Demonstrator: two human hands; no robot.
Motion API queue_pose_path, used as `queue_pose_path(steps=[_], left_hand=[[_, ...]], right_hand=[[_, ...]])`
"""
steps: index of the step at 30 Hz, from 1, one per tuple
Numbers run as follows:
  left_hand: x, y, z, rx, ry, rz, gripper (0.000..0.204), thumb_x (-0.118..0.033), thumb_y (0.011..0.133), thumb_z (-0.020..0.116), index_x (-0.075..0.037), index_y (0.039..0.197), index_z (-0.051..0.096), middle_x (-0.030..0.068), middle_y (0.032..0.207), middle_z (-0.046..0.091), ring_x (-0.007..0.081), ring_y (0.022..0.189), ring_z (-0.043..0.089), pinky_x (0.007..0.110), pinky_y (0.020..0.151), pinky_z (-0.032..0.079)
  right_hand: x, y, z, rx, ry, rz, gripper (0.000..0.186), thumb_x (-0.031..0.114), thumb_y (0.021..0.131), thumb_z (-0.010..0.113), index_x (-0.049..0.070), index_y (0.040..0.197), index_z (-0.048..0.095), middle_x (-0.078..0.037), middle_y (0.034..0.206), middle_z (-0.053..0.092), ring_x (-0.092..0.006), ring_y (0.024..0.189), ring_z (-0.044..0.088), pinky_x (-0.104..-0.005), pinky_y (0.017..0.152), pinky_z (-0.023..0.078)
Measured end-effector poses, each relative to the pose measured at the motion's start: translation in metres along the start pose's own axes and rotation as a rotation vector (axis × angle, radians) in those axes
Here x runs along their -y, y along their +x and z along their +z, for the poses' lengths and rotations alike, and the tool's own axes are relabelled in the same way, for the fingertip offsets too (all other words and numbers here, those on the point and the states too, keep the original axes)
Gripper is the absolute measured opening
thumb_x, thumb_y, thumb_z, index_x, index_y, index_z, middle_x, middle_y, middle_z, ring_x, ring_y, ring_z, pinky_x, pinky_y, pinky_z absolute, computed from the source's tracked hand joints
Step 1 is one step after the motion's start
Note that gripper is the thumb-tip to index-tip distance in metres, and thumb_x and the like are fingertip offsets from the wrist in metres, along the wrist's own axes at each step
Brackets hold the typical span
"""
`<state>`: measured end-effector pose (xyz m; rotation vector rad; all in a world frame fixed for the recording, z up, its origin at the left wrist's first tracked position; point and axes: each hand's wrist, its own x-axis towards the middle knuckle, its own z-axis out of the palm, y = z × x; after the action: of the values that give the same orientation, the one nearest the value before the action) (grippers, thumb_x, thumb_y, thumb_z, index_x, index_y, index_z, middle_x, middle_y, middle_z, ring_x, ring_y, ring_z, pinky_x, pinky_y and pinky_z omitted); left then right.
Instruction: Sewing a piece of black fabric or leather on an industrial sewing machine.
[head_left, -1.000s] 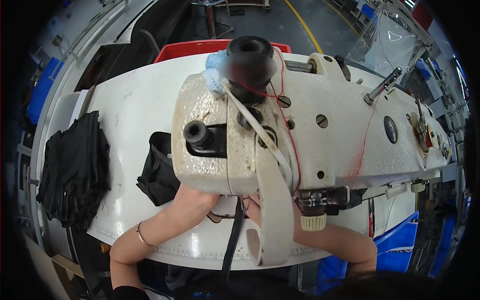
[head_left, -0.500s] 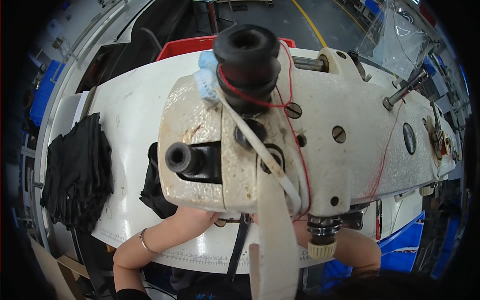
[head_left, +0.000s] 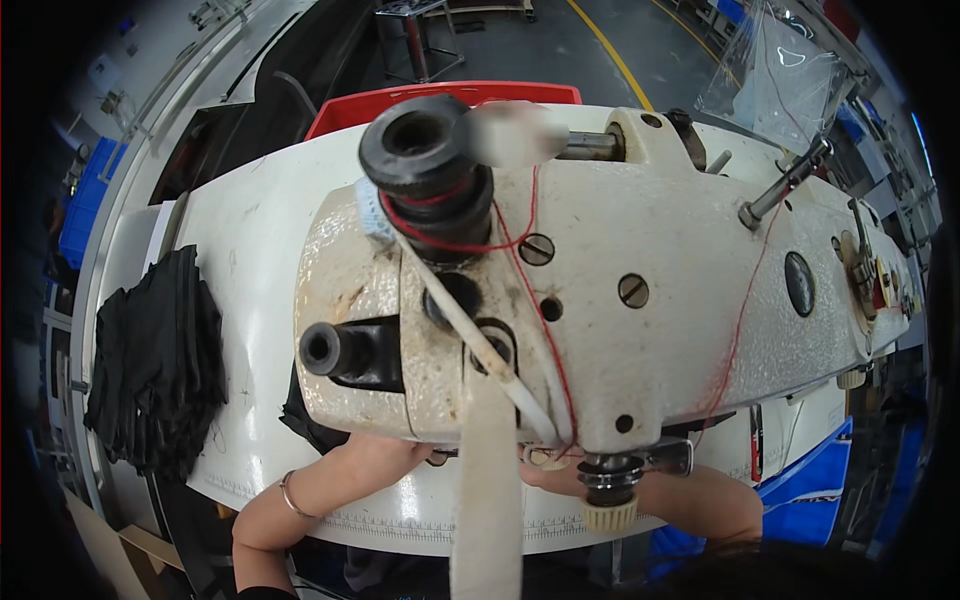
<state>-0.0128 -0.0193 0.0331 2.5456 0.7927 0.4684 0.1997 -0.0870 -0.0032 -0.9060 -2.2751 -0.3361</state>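
The white table (head_left: 265, 300) spreads widest, a ruled scale along its near edge. Over it stands the off-white sewing machine (head_left: 640, 280), rigid metal and surely heavy, nothing to shift by hand; its bulk hides the middle of the work area.

At the left lies a stack of black fabric (head_left: 155, 365), its edges uneven and drooping. It should be heavier as a pile than any one layer, limp and apt to slide apart, so a broad grip from beneath would suit it. An off-white strap (head_left: 487, 500) hangs down the machine's front.

The left hand (head_left: 395, 452) reaches under the machine head from the left, the right hand (head_left: 545, 472) from the right. How far the fingers of either are open, and what they hold, I cannot tell (the casing covers nearly all of them).

The black cloth piece (head_left: 315, 428) shows just beside the left hand, partly under the machine's left end. It looks light, soft and foldable, hardly fragile; its exposed left edge offers the easiest hold, pinched flat.

Thinnest is the red thread (head_left: 545, 325), easily snagged.
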Motion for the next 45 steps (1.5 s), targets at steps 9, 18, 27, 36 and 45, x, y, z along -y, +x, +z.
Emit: queue_pose_path(steps=[9, 18, 27, 36, 45], left_hand=[[0.008, -0.001, 0.01, -0.23, 0.154, 0.196, 0.027, -0.007, 0.072, 0.066, -0.006, 0.098, 0.066, 0.0159, 0.071, 0.062, 0.0364, 0.063, 0.061, 0.044, 0.056, 0.049], [0.016, 0.002, 0.02, -0.15, 0.12, 0.223, 0.016, -0.007, 0.073, 0.066, -0.005, 0.088, 0.066, 0.0154, 0.068, 0.061, 0.0343, 0.062, 0.061, 0.043, 0.056, 0.049], [0.001, 0.005, 0.004, 0.023, -0.044, -0.012, 0.019, -0.008, 0.074, 0.065, -0.003, 0.093, 0.066, 0.0167, 0.076, 0.063, 0.0341, 0.07, 0.062, 0.042, 0.063, 0.049], [-0.014, 0.004, 0.005, 0.091, -0.034, 0.006, 0.036, -0.003, 0.063, 0.065, 0.0, 0.1, 0.065, 0.0193, 0.096, 0.062, 0.0358, 0.091, 0.061, 0.044, 0.078, 0.05], [-0.015, 0.004, 0.02, -0.116, 0.198, 0.137, 0.036, -0.005, 0.062, 0.063, 0.001, 0.097, 0.065, 0.0161, 0.1, 0.06, 0.0332, 0.092, 0.06, 0.044, 0.076, 0.049]], right_hand=[[-0.003, 0.008, -0.005, -0.044, 0.03, -0.001, 0.019, 0.014, 0.055, 0.06, -0.003, 0.062, 0.06, -0.021, 0.076, 0.054, -0.0352, 0.079, 0.052, -0.0478, 0.059, 0.046], [-0.002, 0.01, -0.014, 0.087, -0.094, 0.02, 0.019, 0.014, 0.059, 0.061, -0.004, 0.065, 0.062, -0.021, 0.077, 0.055, -0.0337, 0.079, 0.053, -0.0445, 0.059, 0.047], [-0.007, 0.003, -0.008, 0.072, -0.081, -0.013, 0.019, 0.014, 0.061, 0.061, -0.003, 0.067, 0.062, -0.02, 0.077, 0.056, -0.0329, 0.078, 0.053, -0.0439, 0.061, 0.047], [0.016, -0.01, -0.005, 0.427, -0.069, 0.076, 0.017, 0.012, 0.07, 0.063, 0.003, 0.085, 0.064, -0.012, 0.089, 0.062, -0.0261, 0.091, 0.058, -0.0394, 0.073, 0.05], [0.008, 0.004, -0.023, 0.327, 0.034, 0.005, 0.009, 0.008, 0.068, 0.061, 0.006, 0.077, 0.059, -0.008, 0.087, 0.06, -0.022, 0.082, 0.057, -0.0369, 0.075, 0.049]])
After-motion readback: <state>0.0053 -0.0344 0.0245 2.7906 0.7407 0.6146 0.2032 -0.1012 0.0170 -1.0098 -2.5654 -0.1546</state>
